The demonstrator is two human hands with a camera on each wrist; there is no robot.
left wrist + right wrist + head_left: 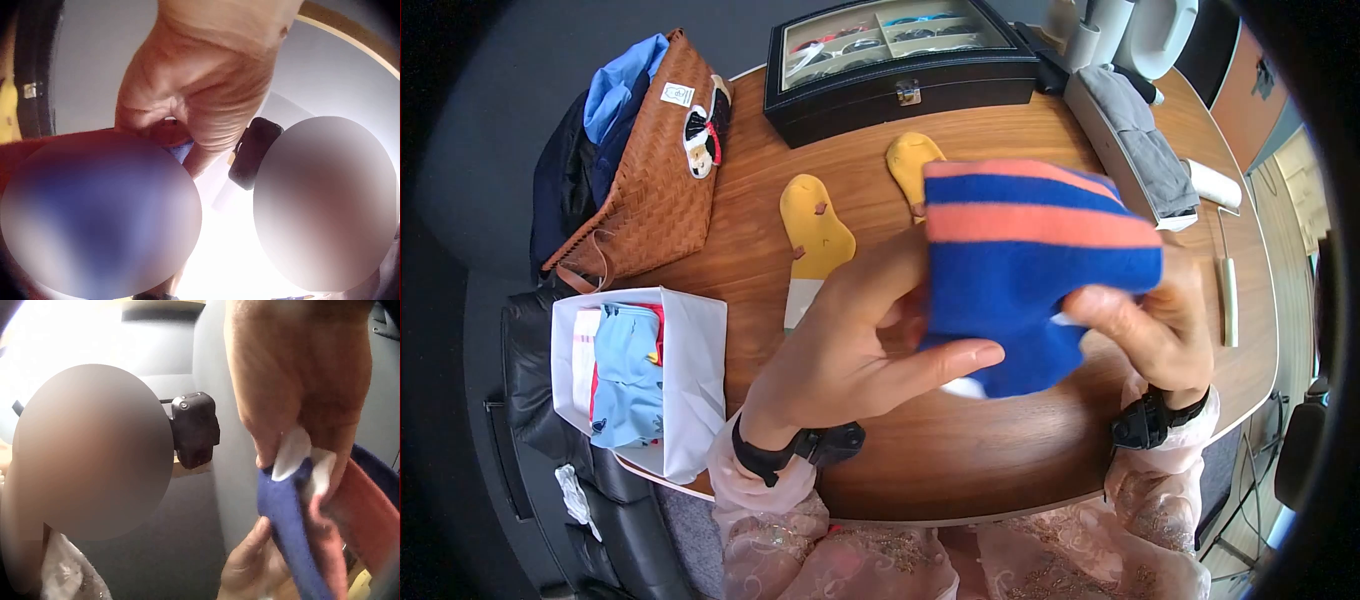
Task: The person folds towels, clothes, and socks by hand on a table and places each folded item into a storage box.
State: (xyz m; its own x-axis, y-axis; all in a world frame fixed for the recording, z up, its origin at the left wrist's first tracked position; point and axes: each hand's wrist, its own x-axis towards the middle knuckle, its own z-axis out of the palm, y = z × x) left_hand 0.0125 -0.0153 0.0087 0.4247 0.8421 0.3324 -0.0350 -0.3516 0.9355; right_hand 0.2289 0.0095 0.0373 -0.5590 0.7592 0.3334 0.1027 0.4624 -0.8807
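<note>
Both hands hold up a blue knit cloth piece with coral stripes (1010, 285) above the table's near side. In the head view the left hand (830, 350) grips its left side, thumb along the front and the other fingers mostly hidden behind. The right hand (1155, 330) pinches the right side, its thumb pressed on the blue front. White material (292, 456) shows between the right fingers in the right wrist view. Beyond the cloth piece lie a yellow sock (815, 225) with a white cuff and a second yellow sock (908, 165), which is partly covered in this view.
A black display case with glasses (900, 95) stands at the back of the wooden table (750, 130). On the left are a brown woven basket (655, 190) with clothes and a white box (700, 370) of folded clothes. A long box of grey cloths (1135, 175) and a lint roller (1212, 185) lie right.
</note>
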